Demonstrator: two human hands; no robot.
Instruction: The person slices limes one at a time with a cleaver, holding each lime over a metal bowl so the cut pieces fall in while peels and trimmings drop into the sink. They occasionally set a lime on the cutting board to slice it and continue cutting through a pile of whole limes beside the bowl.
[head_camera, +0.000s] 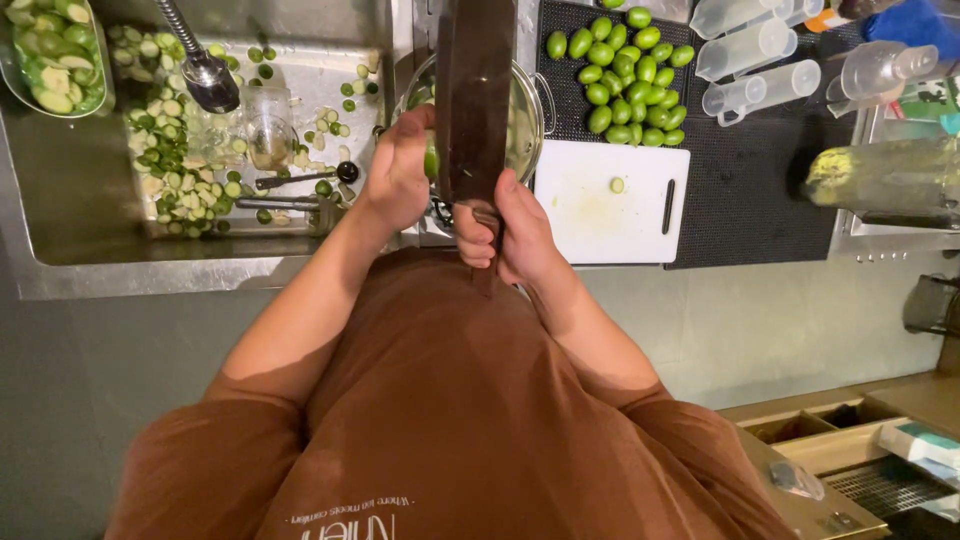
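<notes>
The right hand (520, 232) is closed around the handle of a big cleaver (474, 95), whose broad dark blade stands up and away from the person, over a metal pot (532, 110). Just left of the blade, the left hand (398, 170) is curled around a small green fruit (431, 158), pinching it right against the side of the blade; only a sliver of the fruit shows between the fingers. Both hands sit close together above the edge of the surface, with the pot just beyond them. To the right of the right hand lies a white cutting board (610, 215) with one small green piece on it, and beyond that board a heap of whole green fruits (620, 75) rests on a dark mat (750, 180). Farther right on the mat lie clear plastic jugs (755, 60). To the left of the left hand is a steel sink (80, 200) strewn with green and pale cut scraps (175, 165), under a faucet (205, 70). A bowl of cut green pieces (50, 55) sits at the far left corner.
</notes>
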